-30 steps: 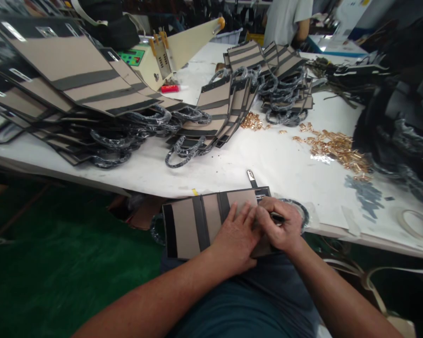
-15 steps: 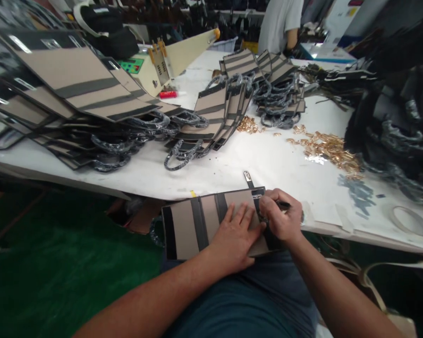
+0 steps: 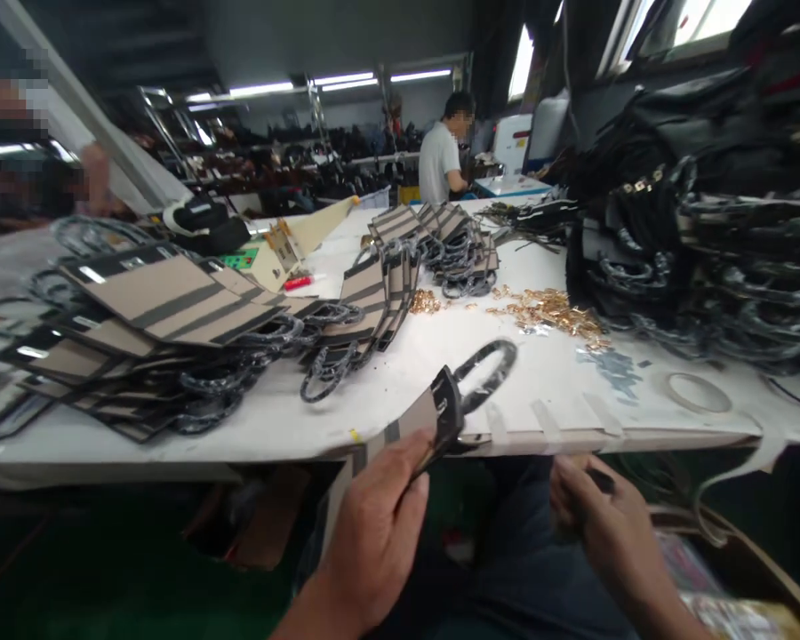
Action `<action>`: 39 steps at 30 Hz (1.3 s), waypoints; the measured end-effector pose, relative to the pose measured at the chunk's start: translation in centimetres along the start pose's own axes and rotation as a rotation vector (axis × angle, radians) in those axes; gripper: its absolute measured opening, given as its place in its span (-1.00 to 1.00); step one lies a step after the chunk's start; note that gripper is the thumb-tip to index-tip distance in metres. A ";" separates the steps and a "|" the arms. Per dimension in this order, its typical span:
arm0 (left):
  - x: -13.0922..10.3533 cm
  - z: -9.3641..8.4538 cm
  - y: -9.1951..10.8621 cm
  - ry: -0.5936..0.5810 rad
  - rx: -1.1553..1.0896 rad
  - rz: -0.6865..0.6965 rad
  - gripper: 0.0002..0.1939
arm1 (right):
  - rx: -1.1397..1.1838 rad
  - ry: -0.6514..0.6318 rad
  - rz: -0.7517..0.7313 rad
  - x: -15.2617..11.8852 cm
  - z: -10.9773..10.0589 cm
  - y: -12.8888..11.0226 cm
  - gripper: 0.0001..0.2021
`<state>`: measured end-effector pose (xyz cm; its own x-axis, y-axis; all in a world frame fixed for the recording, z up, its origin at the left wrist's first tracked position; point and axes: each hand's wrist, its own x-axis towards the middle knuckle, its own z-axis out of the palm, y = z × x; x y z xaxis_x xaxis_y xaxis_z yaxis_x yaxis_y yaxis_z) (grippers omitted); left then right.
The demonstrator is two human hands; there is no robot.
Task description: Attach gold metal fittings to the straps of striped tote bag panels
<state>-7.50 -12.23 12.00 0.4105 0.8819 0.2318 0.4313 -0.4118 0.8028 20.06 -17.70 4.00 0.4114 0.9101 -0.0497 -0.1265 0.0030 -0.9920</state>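
My left hand (image 3: 377, 520) grips a beige bag panel (image 3: 414, 416) with dark strips, tilted up above the front edge of the table. A dark handle loop (image 3: 508, 357) in clear plastic wrap sticks out beyond the panel's dark edge. Lower right, apart from the panel, my right hand (image 3: 610, 524) is closed around a small tool with a dark handle (image 3: 601, 481); its tip is hidden. Gold-coloured metal fittings (image 3: 550, 311) lie loose on the white table (image 3: 440, 342).
Stacks of similar panels (image 3: 173, 298) cover the table's left, with more panels (image 3: 364, 298) mid-table. Dark bag parts (image 3: 640, 267) pile up at right, near a tape roll (image 3: 697, 393). A cream machine (image 3: 270, 258) stands behind. Another person (image 3: 440, 164) works farther back.
The panel has come off my lap, turned and lifted in my left hand, its handle now pointing away. My right hand has drawn away to the right with the tool. The view has tipped upward.
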 end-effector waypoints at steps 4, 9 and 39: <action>-1.3 -5.6 3.7 0.365 -0.598 -0.479 -0.47 | -0.078 -0.131 0.029 2.7 3.6 -1.2 -0.53; -2.2 -7.0 5.4 0.524 -1.030 -0.529 -0.32 | -0.061 -0.352 -0.178 3.9 8.4 -7.3 -0.31; 4.5 -3.2 2.1 0.204 -0.931 -0.474 -0.56 | 0.599 -0.197 0.252 6.0 9.3 -10.6 -0.56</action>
<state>-7.34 -8.36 16.46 0.1817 0.9635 -0.1967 -0.3083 0.2458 0.9190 15.49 -8.42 15.29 0.1386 0.9715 -0.1925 -0.6988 -0.0418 -0.7141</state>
